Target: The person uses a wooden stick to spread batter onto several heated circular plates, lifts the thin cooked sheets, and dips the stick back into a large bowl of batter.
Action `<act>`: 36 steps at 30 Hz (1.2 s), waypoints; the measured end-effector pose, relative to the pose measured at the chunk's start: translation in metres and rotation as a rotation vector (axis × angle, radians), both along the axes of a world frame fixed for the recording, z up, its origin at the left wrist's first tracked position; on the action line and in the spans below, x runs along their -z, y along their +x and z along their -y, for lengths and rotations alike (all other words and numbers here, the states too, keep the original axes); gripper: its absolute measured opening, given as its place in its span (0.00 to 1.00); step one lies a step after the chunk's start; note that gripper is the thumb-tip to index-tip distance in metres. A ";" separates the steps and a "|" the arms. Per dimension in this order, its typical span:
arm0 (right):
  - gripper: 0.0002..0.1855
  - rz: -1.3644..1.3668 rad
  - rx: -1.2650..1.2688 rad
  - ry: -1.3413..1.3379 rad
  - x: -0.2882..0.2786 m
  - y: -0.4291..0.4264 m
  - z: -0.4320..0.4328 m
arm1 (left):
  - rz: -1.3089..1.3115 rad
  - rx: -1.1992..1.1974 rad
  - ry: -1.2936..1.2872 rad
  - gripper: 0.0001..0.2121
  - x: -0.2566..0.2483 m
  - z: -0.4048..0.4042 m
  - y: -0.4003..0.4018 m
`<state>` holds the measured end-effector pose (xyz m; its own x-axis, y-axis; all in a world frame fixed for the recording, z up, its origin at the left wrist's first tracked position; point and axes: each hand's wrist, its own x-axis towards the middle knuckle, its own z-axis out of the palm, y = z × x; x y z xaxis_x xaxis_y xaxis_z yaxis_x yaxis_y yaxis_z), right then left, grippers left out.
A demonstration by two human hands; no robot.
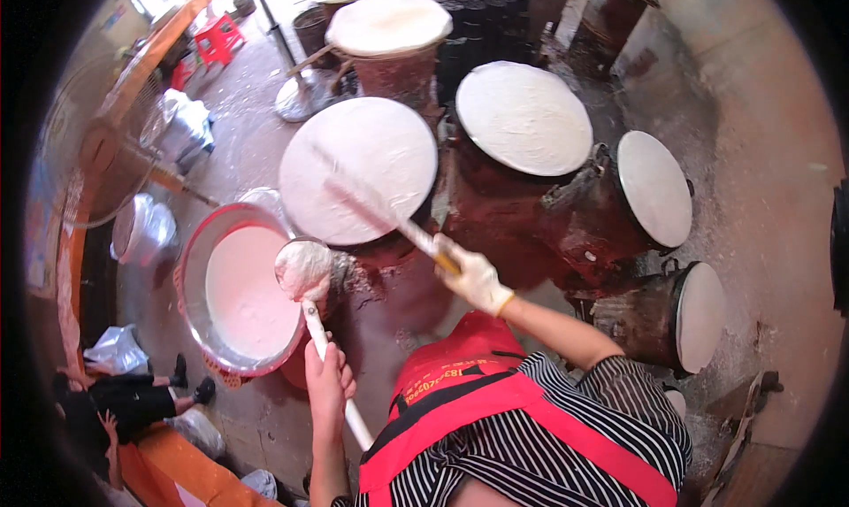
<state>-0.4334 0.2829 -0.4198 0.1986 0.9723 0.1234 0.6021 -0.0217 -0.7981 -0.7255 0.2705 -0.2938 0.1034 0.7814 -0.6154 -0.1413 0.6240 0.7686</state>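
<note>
My left hand [326, 374] grips the white handle of a ladle [304, 269], whose batter-coated bowl hangs by the right rim of a large metal basin [190, 308]. Pale batter [249, 294] lies inside the basin. In a white work glove, my right hand [476, 275] holds a long flat spreader [378, 205] by its yellowish grip. The spreader is blurred and reaches over a round griddle [331, 125] coated with a thin white batter layer. Whether its blade touches the layer, I cannot tell.
Several more white-coated griddles on drum stoves stand around me, including one ahead [524, 119] and one at right [653, 188]. A pedestal fan [99, 145] stands left. A red plastic stool [219, 40] is farther back. A person in black [126, 407] is at lower left.
</note>
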 end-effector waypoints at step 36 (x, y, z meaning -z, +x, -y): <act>0.11 0.767 -0.220 0.292 -0.354 0.351 -0.401 | 1.008 -0.376 -0.379 0.10 -0.038 -0.127 0.248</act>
